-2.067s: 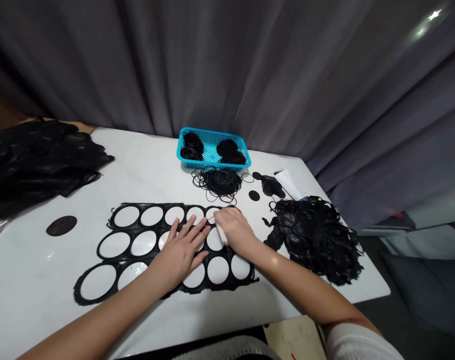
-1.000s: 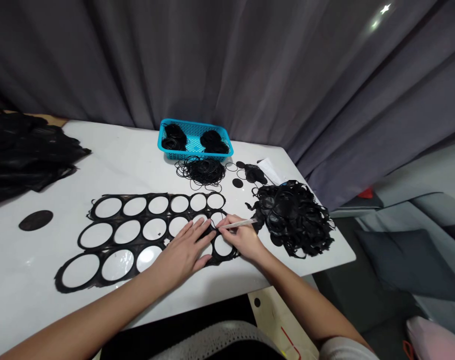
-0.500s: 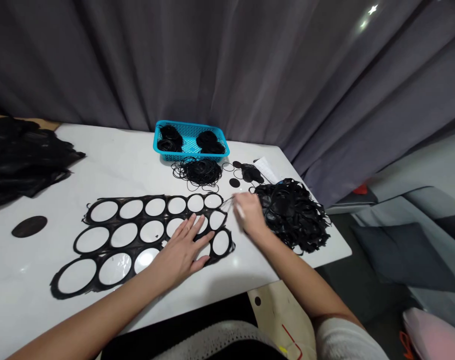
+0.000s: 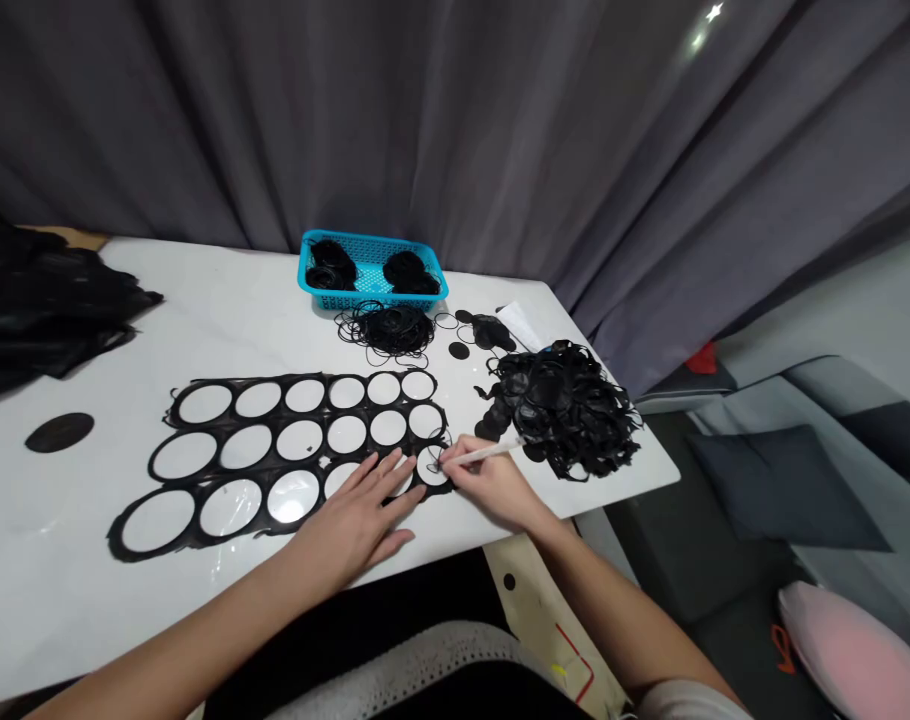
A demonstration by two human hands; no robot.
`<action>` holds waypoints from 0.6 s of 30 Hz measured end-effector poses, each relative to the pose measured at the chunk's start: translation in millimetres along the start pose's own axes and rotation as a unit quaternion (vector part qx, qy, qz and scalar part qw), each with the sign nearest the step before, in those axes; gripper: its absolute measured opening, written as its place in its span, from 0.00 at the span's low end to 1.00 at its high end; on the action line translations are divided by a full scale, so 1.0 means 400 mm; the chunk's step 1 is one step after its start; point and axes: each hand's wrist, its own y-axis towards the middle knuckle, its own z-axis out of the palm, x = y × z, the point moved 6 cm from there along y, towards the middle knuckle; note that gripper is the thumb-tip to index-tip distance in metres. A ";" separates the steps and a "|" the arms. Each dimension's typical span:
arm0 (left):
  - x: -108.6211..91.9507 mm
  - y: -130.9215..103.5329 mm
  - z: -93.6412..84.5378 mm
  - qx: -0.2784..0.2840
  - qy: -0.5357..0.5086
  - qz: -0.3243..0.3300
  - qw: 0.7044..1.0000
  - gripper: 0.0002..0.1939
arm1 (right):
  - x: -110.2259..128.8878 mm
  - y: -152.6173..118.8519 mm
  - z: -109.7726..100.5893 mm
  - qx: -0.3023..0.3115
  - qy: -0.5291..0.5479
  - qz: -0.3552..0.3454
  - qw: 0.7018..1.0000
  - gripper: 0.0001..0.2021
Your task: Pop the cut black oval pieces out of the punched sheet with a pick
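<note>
A black sheet (image 4: pixel 264 461) with three rows of round holes lies on the white table (image 4: pixel 42 540). My left hand (image 4: pixel 357 520) rests on its lower right part, fingers spread and holding nothing. At the sheet's right end, my right hand (image 4: pixel 489 485) pinches a thin white pen-like tool (image 4: pixel 486 452), its tip over the last hole of the front row. Thin black loops hang at that tip. Just right of this hand sits a heap of black scraps (image 4: pixel 575 415).
A blue basket (image 4: pixel 372 300) with black ring bundles stands at the back, a pile of thin black rings (image 4: pixel 391 330) before it. Black sheets (image 4: pixel 42 300) lie at the left, near a black disc (image 4: pixel 60 432). White paper (image 4: pixel 521 325) lies behind the scraps.
My right hand has moved down and left from the middle row's end to the front row's last hole. My left hand has slid slightly toward me, still spread. The view has shifted a little.
</note>
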 end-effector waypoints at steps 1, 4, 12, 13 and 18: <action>-0.003 -0.004 0.006 -0.003 0.004 -0.002 1.000 0.22 | 0.003 -0.016 0.012 0.001 -0.021 -0.013 1.000 0.05; -0.005 -0.009 0.021 -0.003 0.008 -0.010 1.000 0.24 | 0.007 -0.043 0.024 -0.020 -0.072 -0.047 0.996 0.06; 0.000 -0.012 0.033 -0.009 0.002 -0.018 1.000 0.24 | 0.023 -0.049 0.010 -0.051 -0.095 -0.081 0.991 0.06; 0.000 -0.012 0.033 -0.009 0.002 -0.017 1.000 0.23 | 0.030 -0.047 -0.013 -0.087 -0.105 -0.084 0.987 0.06; 0.000 -0.012 0.031 -0.004 0.006 -0.011 1.000 0.22 | 0.026 -0.012 -0.102 -0.125 -0.046 0.002 0.991 0.05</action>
